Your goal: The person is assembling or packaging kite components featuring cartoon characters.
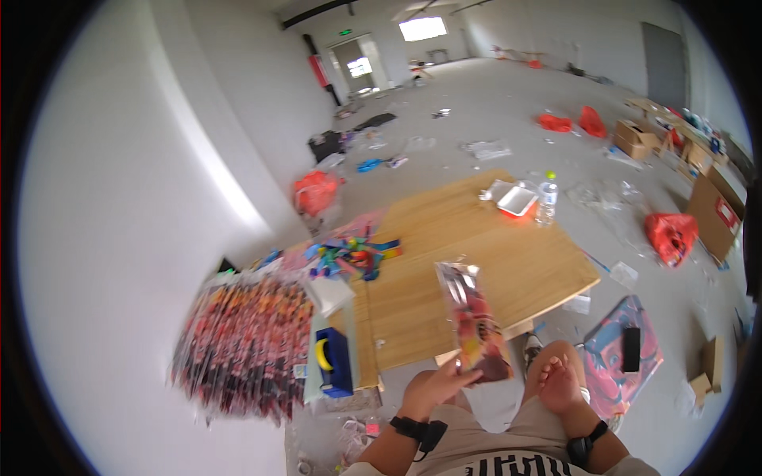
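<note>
My left hand [446, 385] grips the lower end of a long, flat clear plastic packet [479, 321] with a red, yellow and dark print. The packet's far end lies over the near part of the wooden table [421, 230]. Palm up on my right thigh rests my right hand [560, 387], its fingers loosely curled and nothing visible in it. To the left, a thick row of similar printed packets [246, 341] lies side by side. Between that row and the table stands a blue tape dispenser [336, 369] with a yellow roll.
Colourful small pieces [349, 255] lie heaped at the table's left. A white and red tray [517, 201] and a clear bottle [548, 200] stand at its far right. On the right are a printed bag [607, 361] with a black phone-like slab [631, 350], a red bag [671, 236] and cardboard boxes [717, 210].
</note>
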Motion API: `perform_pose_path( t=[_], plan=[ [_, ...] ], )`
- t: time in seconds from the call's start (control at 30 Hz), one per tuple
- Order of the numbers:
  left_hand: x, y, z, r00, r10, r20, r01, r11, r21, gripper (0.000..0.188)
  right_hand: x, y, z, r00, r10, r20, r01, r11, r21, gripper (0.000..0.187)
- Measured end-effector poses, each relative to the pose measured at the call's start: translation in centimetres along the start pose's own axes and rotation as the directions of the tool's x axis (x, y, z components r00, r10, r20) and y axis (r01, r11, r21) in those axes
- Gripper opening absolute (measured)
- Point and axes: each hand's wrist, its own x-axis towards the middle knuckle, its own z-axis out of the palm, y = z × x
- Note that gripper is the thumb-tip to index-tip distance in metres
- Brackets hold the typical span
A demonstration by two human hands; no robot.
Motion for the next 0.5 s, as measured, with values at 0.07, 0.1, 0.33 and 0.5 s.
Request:
perform_pose_path(
  t=[0.07,0.1,0.33,0.5],
  plan=[
    [-3.1,3.3,1.6,0.997,-0.021,0.077,0.0,0.967,0.254,0.046,0.0,0.6,1.9,0.989,0.027,-0.144,-0.053,0.982,-0.181,0.05],
    [-5.0,7.0,3.2,0.993,-0.087,0.077,0.041,0.885,0.463,0.048,-0.2,0.7,3.2,0.981,0.096,-0.168,-0.134,0.964,-0.231,0.05],
    [-8.0,1.7,5.3,0.969,0.14,0.203,-0.217,0.873,0.436,0.069,1.4,0.6,11.5,0.996,0.071,-0.06,-0.093,0.75,-0.654,0.034],
    [-8.8,2.7,5.2,0.962,0.26,0.078,-0.271,0.906,0.324,0.077,2.3,-3.9,18.5,0.988,-0.011,0.151,0.144,0.379,-0.914,0.019]
  ],
)
